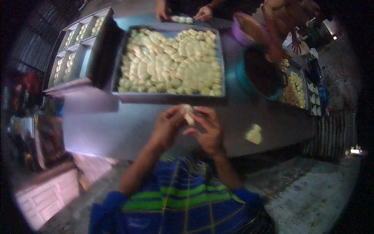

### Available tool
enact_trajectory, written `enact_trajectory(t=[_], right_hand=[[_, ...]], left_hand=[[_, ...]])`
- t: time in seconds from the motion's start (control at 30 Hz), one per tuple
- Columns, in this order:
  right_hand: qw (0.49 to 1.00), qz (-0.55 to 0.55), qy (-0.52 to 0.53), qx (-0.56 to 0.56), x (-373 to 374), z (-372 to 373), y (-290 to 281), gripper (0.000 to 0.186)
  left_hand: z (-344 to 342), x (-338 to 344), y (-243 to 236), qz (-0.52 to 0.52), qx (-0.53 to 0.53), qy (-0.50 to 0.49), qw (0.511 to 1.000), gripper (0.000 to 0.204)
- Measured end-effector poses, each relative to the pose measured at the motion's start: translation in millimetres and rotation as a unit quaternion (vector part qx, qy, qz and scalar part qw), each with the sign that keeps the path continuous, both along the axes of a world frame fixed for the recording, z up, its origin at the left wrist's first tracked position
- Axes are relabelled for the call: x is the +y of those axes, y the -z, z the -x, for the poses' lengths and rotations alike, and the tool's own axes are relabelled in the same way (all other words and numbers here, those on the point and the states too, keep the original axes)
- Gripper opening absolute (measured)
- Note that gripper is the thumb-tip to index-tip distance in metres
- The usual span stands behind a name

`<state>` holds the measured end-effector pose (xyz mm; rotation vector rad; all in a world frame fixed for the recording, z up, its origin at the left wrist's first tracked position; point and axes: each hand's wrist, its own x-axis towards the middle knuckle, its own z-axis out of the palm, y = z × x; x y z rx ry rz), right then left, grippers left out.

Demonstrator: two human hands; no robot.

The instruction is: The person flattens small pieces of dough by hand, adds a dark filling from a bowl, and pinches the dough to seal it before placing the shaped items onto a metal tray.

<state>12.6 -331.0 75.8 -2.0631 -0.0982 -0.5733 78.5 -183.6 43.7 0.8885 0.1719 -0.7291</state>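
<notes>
Above the near part of the grey table point(101, 130), my left hand point(168, 123) and my right hand point(208, 130) meet with their fingertips on a small pale piece of dough point(189, 118). Both hands have their fingers closed on it, so part of the piece is hidden. Just beyond them stands a large shallow tray point(167, 95), filled with many rounded pale dough pieces point(156, 66) packed side by side. To the right of my right hand, a flat, irregular piece of dough point(254, 134) lies alone on the table.
At the left stands a divided box point(80, 48) with rows of dough pieces. A teal basin point(243, 72) with dark contents and a purple basin point(237, 33) stand right of the tray. Another person's hands point(203, 14) handle dough across the table. More people's arms point(274, 37) show at the right.
</notes>
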Motion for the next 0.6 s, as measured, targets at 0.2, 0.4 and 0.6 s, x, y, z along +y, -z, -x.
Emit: enact_trajectory(t=[0.2,0.4,0.6], right_hand=[[0.963,0.237,-0.078,-0.098,-17,-1,5,0.037],[0.982,0.179,-0.055,0.010,-11,-2,9,0.034],[0.992,0.110,0.000,0.062,-4,-4,-1,0.025]], left_hand=[[4,4,-2,-0.088,-0.078,0.019,0.993,0.026],[11,14,4,-0.144,-0.217,0.055,0.964,0.026],[11,25,-10,-0.162,-0.263,0.106,0.945,0.022]])
